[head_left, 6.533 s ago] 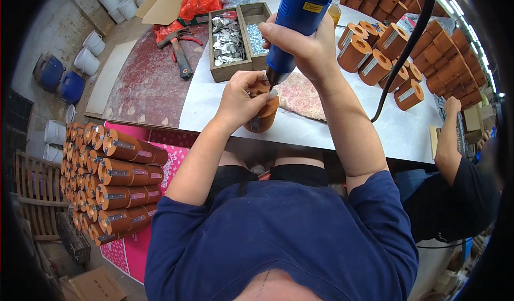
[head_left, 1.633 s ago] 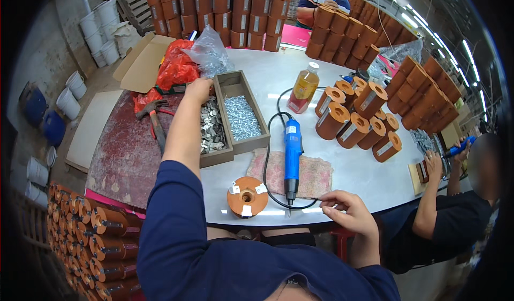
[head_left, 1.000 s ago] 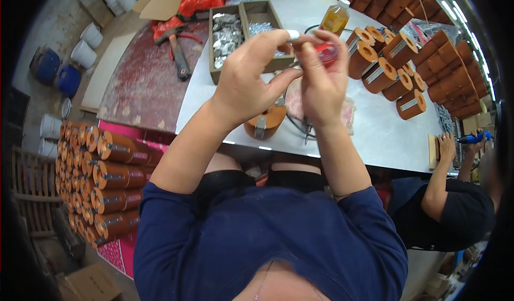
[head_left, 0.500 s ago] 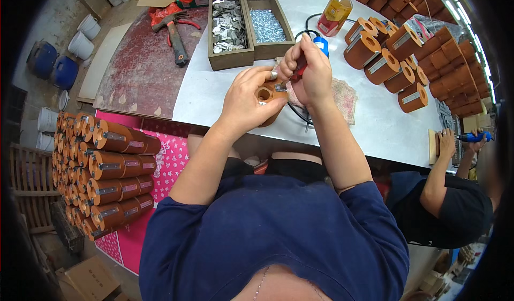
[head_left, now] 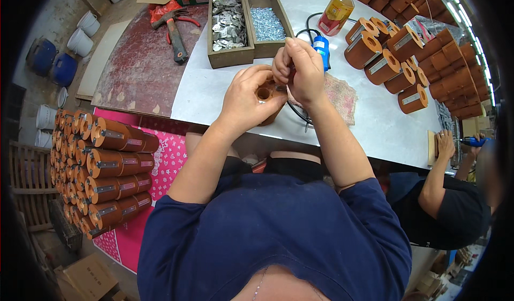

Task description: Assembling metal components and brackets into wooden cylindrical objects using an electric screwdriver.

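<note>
Brown cylinder: it (head_left: 269, 118) stands at the near edge of the worktop (head_left: 375, 131), right under both hands.
Left hand: cupped (head_left: 246, 95) around the cylinder's left side, fingers and thumb reaching either side of the top hole.
Right hand: a closed fist (head_left: 302, 72) over the cylinder's right rim, with a dark red sliver (head_left: 292, 76) of something in its grip; I can't make out the rest from here.
Slip risk: if the left hand's hold loosens, I'd say pressure from that fist could twist the cylinder or tip it off the edge.
Finger risk: the left fingertips sit close to the fist, so a skid could catch them.
Cable risk: the black cable (head_left: 292, 110) loops just beside the cylinder and might snag a wrist, tugging the blue power screwdriver (head_left: 322, 49).
Half a second ago: the red handle and some shiny metal showed plainly; now the fist hides most of it.
</note>
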Demonstrator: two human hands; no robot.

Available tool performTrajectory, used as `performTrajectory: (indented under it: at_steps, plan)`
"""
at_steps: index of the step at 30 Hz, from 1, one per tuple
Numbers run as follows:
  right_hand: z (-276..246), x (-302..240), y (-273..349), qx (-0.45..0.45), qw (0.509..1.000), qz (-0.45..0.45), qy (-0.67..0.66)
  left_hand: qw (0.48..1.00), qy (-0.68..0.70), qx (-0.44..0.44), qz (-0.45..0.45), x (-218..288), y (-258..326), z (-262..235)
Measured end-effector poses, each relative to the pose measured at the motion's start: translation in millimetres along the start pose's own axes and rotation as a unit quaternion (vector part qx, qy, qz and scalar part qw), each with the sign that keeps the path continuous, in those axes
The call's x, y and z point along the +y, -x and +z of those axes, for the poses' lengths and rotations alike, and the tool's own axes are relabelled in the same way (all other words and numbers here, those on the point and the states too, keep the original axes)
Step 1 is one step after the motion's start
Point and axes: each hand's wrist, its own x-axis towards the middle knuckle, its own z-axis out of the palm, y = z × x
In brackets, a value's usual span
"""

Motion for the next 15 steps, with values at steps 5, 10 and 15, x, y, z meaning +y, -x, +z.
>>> performTrajectory:
  at_steps: [5, 10, 15]
  plan:
    - [-2.4, -7.0, 0.5, 0.034, 0.971, -0.052, 0.230, 0.998, -0.031, 0.053, 0.008, -4.1, 0.8, 8.1]
    - [19.8, -8.9, 0.3, 0.085, 0.934, -0.057, 0.343, 0.996, -0.060, -0.009, -0.064, 8.5, 2.0, 0.2]
    - [29.3, 8.9, -3.7, 0.103, 0.965, -0.112, 0.214, 0.992, -0.114, -0.024, -0.053, 12.2, 1.3, -4.1]
